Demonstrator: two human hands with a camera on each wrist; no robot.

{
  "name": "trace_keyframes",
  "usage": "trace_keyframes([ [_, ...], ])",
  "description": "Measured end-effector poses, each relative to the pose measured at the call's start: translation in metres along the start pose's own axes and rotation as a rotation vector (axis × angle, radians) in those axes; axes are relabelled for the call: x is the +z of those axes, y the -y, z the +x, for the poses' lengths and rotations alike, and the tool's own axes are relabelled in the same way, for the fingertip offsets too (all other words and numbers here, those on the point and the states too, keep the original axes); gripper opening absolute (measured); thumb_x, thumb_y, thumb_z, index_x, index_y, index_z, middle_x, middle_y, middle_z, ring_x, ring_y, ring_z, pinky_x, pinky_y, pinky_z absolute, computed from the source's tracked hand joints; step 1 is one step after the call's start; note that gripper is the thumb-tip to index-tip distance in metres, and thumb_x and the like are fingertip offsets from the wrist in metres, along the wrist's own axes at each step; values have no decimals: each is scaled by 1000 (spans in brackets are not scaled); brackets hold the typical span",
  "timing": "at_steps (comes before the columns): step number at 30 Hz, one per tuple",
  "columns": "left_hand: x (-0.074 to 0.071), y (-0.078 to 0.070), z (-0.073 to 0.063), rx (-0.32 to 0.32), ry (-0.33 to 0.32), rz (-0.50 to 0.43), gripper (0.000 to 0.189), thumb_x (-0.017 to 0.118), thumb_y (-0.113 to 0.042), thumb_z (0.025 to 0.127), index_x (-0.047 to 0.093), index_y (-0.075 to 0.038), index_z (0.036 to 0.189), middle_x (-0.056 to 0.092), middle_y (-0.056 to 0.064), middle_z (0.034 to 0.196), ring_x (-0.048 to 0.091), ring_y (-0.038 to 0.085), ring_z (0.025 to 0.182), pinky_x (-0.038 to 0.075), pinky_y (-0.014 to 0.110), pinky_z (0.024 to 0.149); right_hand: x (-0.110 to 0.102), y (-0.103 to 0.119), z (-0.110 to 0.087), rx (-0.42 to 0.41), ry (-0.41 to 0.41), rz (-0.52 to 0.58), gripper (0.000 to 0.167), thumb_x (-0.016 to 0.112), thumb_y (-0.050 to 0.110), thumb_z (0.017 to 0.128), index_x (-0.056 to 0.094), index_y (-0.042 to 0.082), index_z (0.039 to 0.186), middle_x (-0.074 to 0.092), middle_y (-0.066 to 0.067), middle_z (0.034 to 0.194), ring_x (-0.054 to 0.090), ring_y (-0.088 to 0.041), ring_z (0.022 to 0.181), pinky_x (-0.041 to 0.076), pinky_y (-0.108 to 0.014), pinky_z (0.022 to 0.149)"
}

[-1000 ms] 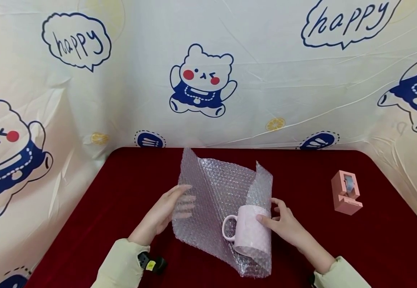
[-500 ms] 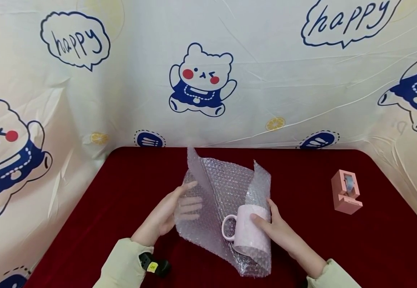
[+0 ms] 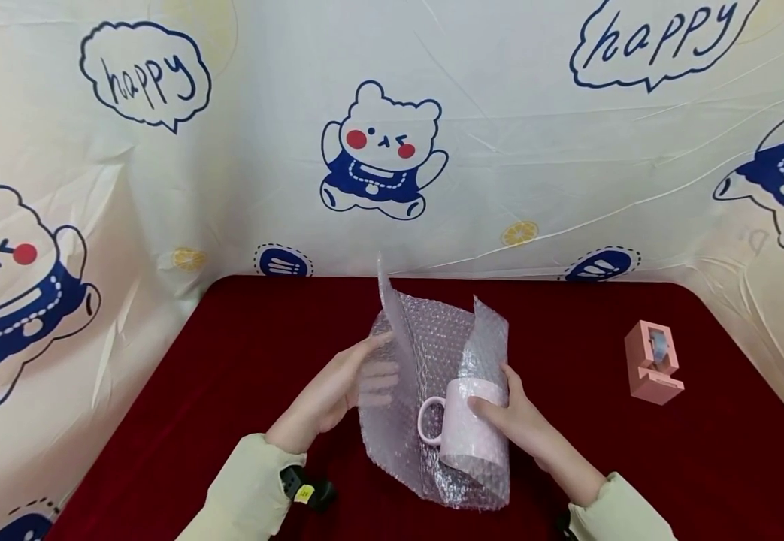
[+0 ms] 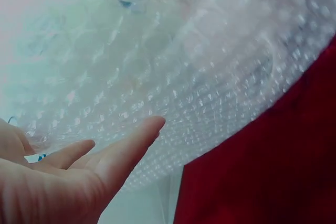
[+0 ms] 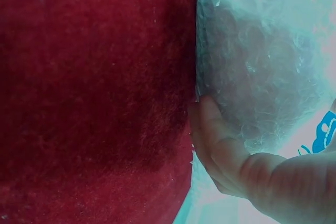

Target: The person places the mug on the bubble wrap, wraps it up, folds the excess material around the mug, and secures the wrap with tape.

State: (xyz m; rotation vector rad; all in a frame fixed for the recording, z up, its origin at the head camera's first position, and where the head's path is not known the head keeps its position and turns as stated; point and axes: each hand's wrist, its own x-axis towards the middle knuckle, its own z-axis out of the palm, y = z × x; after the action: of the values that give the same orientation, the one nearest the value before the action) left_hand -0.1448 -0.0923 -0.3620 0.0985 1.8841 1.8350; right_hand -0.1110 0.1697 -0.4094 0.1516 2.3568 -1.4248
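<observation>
A pale pink mug (image 3: 475, 422) lies on its side on a sheet of bubble wrap (image 3: 432, 330), its handle pointing left. The right edge of the sheet is folded over part of the mug. My right hand (image 3: 523, 421) holds the wrapped mug at its right side, thumb on the near face and fingers behind; in the right wrist view the fingers (image 5: 212, 124) lie against the wrap. On the left, the sheet stands raised, and my left hand (image 3: 344, 383) supports it from outside with straight fingers, seen through the film. The left wrist view shows these fingers (image 4: 131, 148) touching the wrap.
A pink tape dispenser (image 3: 655, 364) with a roll of tape stands at the right of the table, covered in dark red cloth (image 3: 243, 338). A white printed curtain (image 3: 500, 165) encloses the back and sides.
My left hand has moved right, lifting the left part of the bubble wrap and bringing it nearer the mug. The right hand has shifted slightly left and taken a closer grip on the mug.
</observation>
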Motion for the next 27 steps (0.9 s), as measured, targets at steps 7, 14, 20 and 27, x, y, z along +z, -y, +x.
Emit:
trace_keyframes([
  [7, 13, -5, 6, 0, 15, 26, 53, 31, -39, 103, 30, -15, 150, 46, 31, 138, 58, 36, 117, 55, 39, 87, 1, 0, 3, -8, 2, 8, 97, 59, 38, 89, -7, 3, 151, 3, -36, 153, 20, -56, 137, 32, -65, 104],
  [14, 28, -7, 11, 9, 22, 69, 53, 31, -40, 103, 33, -13, 148, 50, 21, 138, 66, 23, 103, 56, 37, 83, 2, 0, 4, -21, -1, 16, 97, 60, 36, 88, -6, 1, 151, 5, -37, 152, 20, -55, 137, 31, -65, 105],
  [20, 43, -10, 14, 36, 30, 136, 50, 31, -34, 104, 34, -12, 148, 35, 19, 152, 57, 41, 118, 55, 43, 85, 2, 0, 4, -29, -4, 11, 97, 61, 36, 88, -5, 1, 151, 6, -37, 152, 20, -56, 137, 31, -65, 105],
  [27, 60, -11, 17, 26, 31, 154, 49, 35, -32, 103, 40, -8, 145, 46, 23, 142, 61, 38, 112, 56, 41, 82, 2, 0, 4, -32, 1, 18, 99, 62, 38, 87, -4, 2, 151, 7, -38, 152, 23, -57, 135, 34, -66, 102],
])
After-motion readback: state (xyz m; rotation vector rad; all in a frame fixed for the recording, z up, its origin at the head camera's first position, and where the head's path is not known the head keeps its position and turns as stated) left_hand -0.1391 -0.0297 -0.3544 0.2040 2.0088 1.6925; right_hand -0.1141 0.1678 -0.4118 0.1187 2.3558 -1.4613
